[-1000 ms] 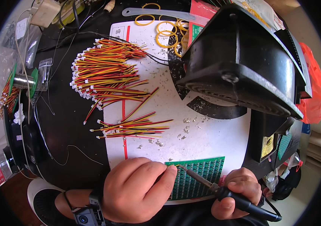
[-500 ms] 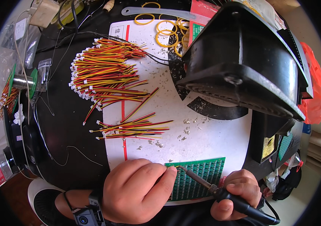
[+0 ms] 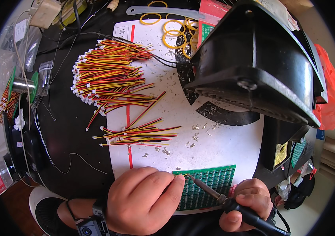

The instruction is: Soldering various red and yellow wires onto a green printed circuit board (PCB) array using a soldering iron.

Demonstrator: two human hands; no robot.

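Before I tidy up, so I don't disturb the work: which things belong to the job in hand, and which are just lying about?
In the job:
soldering iron, in the right hand
yellow wire, at the left hand
green circuit board, beneath the iron's tip
wire leads, probably

Apparently lying about:
yellow rubber bands
red plastic bag
translucent strip

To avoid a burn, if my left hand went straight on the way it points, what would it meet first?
Probably the soldering iron tip, just ahead of your left hand; depth is unclear, so the green circuit board could come first.
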